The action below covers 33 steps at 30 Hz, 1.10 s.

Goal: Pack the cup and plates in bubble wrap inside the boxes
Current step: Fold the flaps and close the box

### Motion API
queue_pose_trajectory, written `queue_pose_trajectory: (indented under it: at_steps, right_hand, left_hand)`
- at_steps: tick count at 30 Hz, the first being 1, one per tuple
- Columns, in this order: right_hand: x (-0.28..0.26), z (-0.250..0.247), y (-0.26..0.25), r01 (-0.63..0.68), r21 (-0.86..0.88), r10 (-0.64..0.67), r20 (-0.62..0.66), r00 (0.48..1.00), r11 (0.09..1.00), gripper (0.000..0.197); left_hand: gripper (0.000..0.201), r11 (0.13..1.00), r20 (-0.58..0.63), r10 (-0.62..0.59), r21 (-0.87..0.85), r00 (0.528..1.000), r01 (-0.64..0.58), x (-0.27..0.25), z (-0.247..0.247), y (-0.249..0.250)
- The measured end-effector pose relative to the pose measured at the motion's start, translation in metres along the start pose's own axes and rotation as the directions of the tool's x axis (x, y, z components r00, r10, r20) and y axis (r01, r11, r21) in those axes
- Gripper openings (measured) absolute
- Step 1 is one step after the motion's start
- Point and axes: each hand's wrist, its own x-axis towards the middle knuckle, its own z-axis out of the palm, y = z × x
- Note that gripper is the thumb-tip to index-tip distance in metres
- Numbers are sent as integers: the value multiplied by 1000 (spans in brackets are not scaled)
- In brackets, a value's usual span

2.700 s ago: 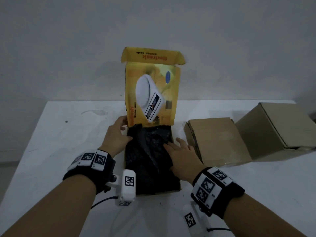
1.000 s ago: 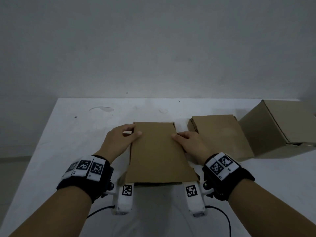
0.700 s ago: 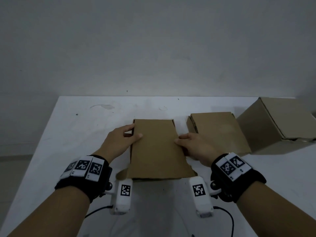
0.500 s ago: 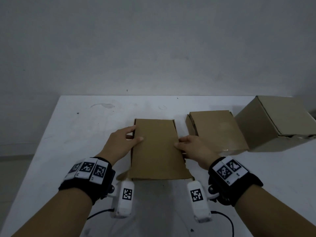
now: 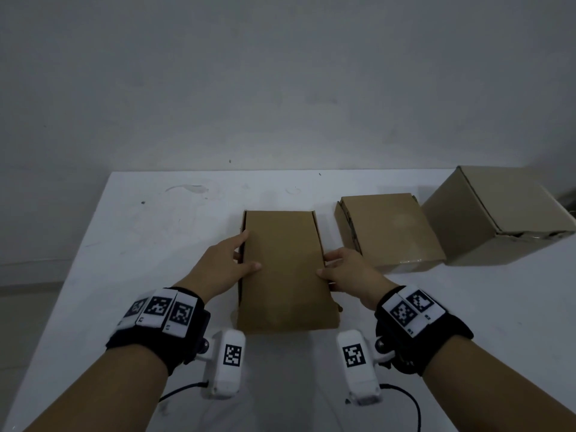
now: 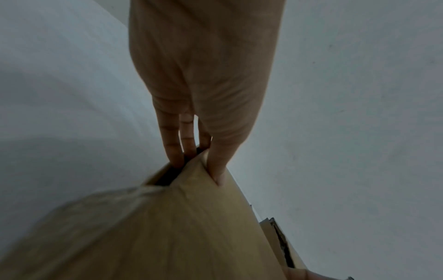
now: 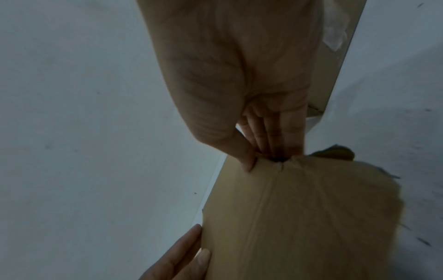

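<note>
Flat brown box (image 5: 283, 269) lies closed at table (image 5: 124, 244) centre, long axis running away from the person. L hand (image 5: 219, 269) pinches its left edge: thumb on the lid, fingers (image 6: 171, 144) tucked under the lid edge into the side gap. R hand (image 5: 346, 271) grips the right edge likewise, thumb on top, fingers (image 7: 275, 136) curled into the seam. 2nd flat box (image 5: 389, 232) sits just right of it, apart. Bigger cube box (image 5: 498, 216) further right, close beside the 2nd.
</note>
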Motion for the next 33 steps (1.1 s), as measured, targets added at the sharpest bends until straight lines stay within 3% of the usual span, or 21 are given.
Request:
queue_pose_trajectory:
  at_steps: [7, 12, 20, 26, 30, 33]
  right_hand:
    - [-4, 12, 12, 77, -75, -86, -133, 987, 994, 39]
    - [-6, 11, 15, 93, -91, -109, -191, 976, 992, 22]
    - [-2, 11, 21, 112, -183, -153, -227, 962, 977, 16]
    - [0, 13, 28, 97, -224, -156, -262, 952, 970, 20]
    - [-3, 9, 34, 65, -223, -118, -235, 965, 973, 21]
    - [-14, 1, 41, -28, -190, 9, -99, 995, 981, 12]
  left_hand:
    - [72, 996, -30, 20, 83, 999, -17, -2, 2, 4]
    - [72, 992, -43, 41, 120, 998, -35, -1, 5, 3]
    - [106, 978, 22, -15, 209, 1000, 10, 1, 11, 1]
    - [102, 914, -18, -17, 405, 1000, 23, -4, 23, 6]
    - [103, 918, 46, -30, 397, 998, 9, -1, 29, 8]
    - [113, 934, 75, -25, 357, 997, -3, 0, 36, 5]
